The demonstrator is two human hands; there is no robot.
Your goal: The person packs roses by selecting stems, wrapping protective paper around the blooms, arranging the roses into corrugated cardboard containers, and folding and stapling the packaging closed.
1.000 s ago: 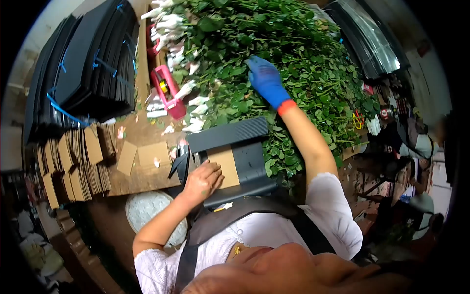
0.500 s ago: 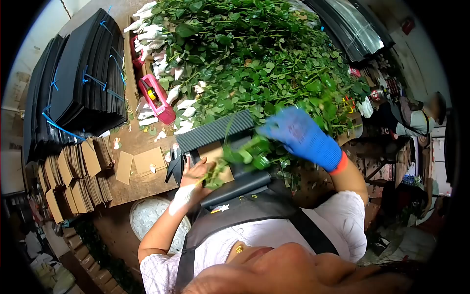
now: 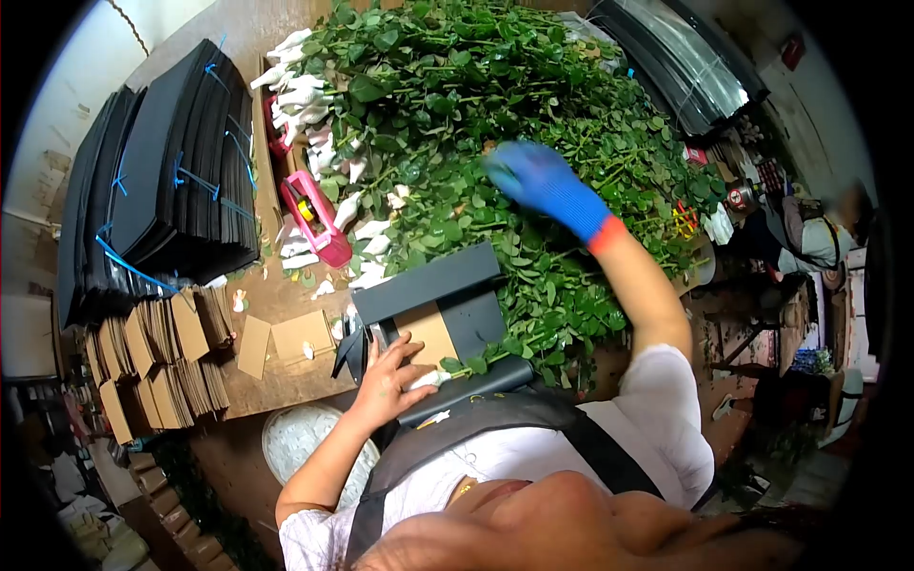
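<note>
My bare left hand [image 3: 386,379] lies with fingers spread on a tan cardboard piece [image 3: 426,335] inside a folded dark sheet [image 3: 476,322]. Beside its fingertips is a flower with a white-wrapped head [image 3: 430,380]; its leafy stem runs right along the sheet's near side. My right hand [image 3: 547,181], in a blue glove with a red-orange cuff, is over the big heap of leafy stems [image 3: 447,124]. Its fingers are smeared by motion, so whether they grip a stem is unclear. White-wrapped flower heads [image 3: 300,95] line the heap's left side.
A pink tool, perhaps a tape dispenser [image 3: 319,221], stands left of the heap. Stacks of dark sheets tied with blue string [image 3: 181,152] and cardboard pieces [image 3: 157,357] fill the left. More dark sheets [image 3: 681,62] lie at back right. A person [image 3: 814,238] is at far right.
The leafy stem that was blurred above the sheet now lies on it beside my left hand. My right hand has moved forward and slightly left, from beside the sheet to over the heap.
</note>
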